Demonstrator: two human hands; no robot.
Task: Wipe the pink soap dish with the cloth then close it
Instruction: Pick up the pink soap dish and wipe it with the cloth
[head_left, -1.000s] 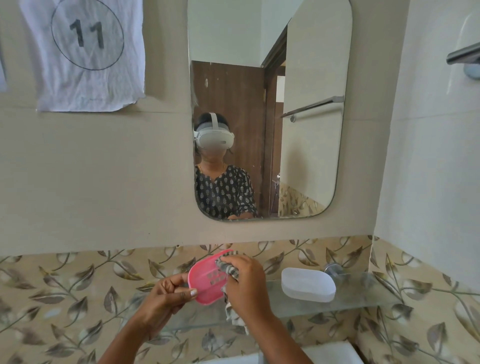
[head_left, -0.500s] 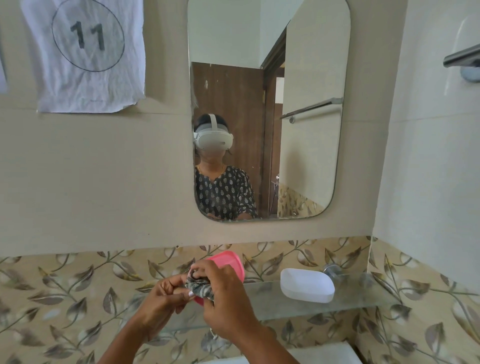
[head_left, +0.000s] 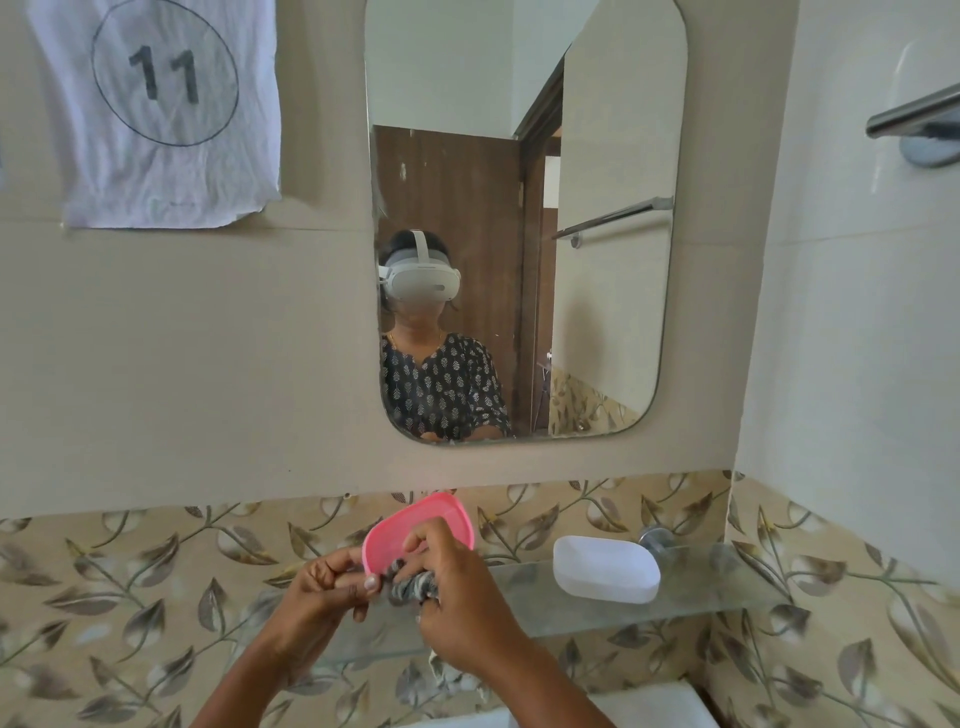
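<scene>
The wiping step is judged under way: the pink soap dish (head_left: 415, 530) is held upright in front of the glass shelf (head_left: 727, 587), pinched at its lower edge by the left hand (head_left: 327, 587). The cloth (head_left: 413, 587) is clamped in the right hand (head_left: 457, 597) and pressed against the dish. Closing is not yet done; a white piece (head_left: 605, 569) lies apart on the shelf.

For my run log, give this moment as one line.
left hand: holds pink dish | right hand: wiping, cloth | white piece: on shelf
</scene>
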